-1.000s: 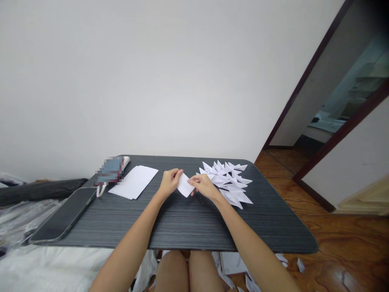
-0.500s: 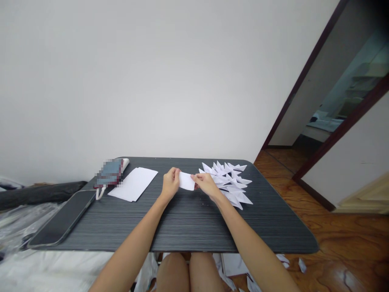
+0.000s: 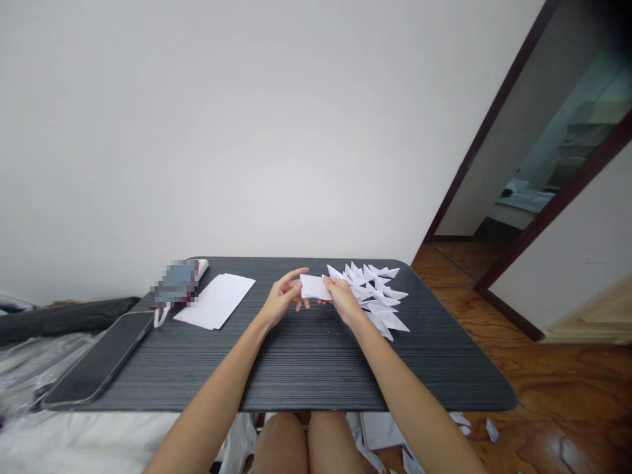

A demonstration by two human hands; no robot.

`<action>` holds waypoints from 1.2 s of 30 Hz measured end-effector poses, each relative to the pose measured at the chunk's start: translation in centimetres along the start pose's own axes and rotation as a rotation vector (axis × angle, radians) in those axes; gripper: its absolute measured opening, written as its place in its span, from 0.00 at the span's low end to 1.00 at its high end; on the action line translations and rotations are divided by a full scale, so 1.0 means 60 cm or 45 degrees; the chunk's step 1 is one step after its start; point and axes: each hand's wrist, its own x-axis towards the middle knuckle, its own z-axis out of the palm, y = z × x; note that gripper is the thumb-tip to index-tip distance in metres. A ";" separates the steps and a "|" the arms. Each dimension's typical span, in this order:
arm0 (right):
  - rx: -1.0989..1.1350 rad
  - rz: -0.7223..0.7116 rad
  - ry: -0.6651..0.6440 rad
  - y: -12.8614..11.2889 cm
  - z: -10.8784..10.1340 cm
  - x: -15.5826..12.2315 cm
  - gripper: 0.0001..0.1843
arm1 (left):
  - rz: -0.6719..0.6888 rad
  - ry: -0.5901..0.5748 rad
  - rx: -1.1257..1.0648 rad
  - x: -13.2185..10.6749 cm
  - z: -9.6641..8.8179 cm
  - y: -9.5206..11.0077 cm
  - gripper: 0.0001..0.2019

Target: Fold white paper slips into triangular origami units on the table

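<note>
A small folded piece of white paper (image 3: 314,287) is held above the dark table, pinched at its right end by my right hand (image 3: 340,296). At its left edge is my left hand (image 3: 286,294), fingers spread apart, the thumb close to the paper; whether it touches I cannot tell. Just right of my right hand lies a group of folded white paper boats (image 3: 380,293) with pointed ends, partly hidden by that hand. Left of my left hand, a stack of flat white paper sheets (image 3: 217,301) rests on the table.
On the dark ridged table (image 3: 316,368), a black phone (image 3: 101,359) lies at the left edge. Behind it is a blurred-out device (image 3: 176,283) with a white cable (image 3: 161,316). Paper scraps (image 3: 492,430) lie on the wooden floor. A doorway opens at right.
My left hand has loosened its pinch and spread its fingers. The folded paper has turned more level and shifted slightly right, staying in my right hand.
</note>
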 end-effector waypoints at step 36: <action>-0.453 -0.512 0.082 -0.029 -0.018 -0.008 0.12 | 0.328 0.466 0.695 -0.005 0.007 -0.020 0.09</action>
